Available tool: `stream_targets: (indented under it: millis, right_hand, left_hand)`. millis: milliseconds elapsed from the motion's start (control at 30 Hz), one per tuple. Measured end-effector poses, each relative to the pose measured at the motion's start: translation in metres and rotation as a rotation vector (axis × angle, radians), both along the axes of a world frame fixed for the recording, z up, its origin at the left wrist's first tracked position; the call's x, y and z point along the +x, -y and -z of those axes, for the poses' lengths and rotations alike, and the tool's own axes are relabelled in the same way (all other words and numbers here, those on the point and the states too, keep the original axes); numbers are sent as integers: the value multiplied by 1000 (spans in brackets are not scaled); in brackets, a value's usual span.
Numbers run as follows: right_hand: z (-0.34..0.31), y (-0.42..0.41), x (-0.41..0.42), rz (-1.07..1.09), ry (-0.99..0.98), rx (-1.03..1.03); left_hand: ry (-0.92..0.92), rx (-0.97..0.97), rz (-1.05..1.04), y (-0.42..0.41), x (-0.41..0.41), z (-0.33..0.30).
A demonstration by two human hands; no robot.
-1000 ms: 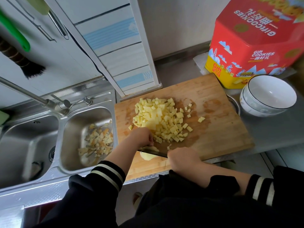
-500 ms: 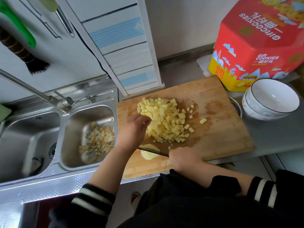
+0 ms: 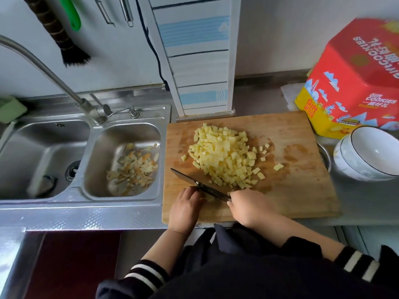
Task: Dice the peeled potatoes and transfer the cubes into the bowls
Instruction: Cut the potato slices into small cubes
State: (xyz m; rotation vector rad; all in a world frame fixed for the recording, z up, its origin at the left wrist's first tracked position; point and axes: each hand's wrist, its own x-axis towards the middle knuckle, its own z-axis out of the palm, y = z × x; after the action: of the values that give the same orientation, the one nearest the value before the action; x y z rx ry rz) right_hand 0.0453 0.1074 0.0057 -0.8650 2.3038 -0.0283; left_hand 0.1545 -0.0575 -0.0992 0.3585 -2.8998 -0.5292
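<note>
Pale yellow potato cubes (image 3: pixel 224 157) lie heaped on the wooden cutting board (image 3: pixel 302 175), none yet in the stacked white bowls (image 3: pixel 367 156). Dicing is the step in hand: the right hand (image 3: pixel 248 207) grips the dark-bladed knife (image 3: pixel 198 184), and the left hand (image 3: pixel 185 207) curls over a last potato piece (image 3: pixel 209 197). Next, I judge, more cuts, fingertips tucked clear.

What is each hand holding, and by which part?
Right hand grips the knife by its handle. Left hand holds down a mostly hidden potato piece under its fingertips.

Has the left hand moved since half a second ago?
Yes. The left hand has drawn back from the potato cubes toward the near edge of the cutting board, beside the knife.
</note>
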Motion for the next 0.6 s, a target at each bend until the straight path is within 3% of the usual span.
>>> stream_targets:
  millis: [600]
  right_hand:
    - [-2,-8,6,-91,-34,23]
  left_hand:
    - [-104,16,3,0,5,8]
